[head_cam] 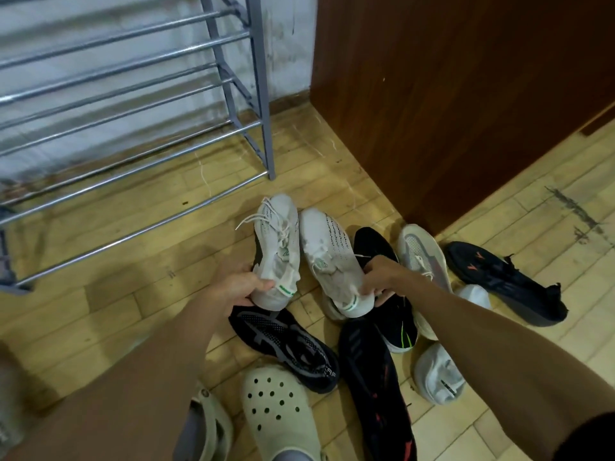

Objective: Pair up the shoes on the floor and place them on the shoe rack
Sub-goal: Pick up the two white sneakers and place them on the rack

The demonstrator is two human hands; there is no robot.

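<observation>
White knit sneakers with green heel tabs sit mid-frame: the left hand [233, 287] grips the left sneaker [278, 251] by its heel, the right hand [382, 274] pinches the right sneaker [332, 261]. Writing on the tabs is unreadable. Pale tiled floor [332, 168]; metal shoe rack [133, 104] upper left, brown door [449, 94] upper right.

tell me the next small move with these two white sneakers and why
Probably carry both up and left onto a bar shelf of the shoe rack. The left hand grips the heel of one white sneaker and the right hand the heel of its match, side by side with toes toward the rack, so the pair is made, and the rack bars in view hold no shoes.
</observation>
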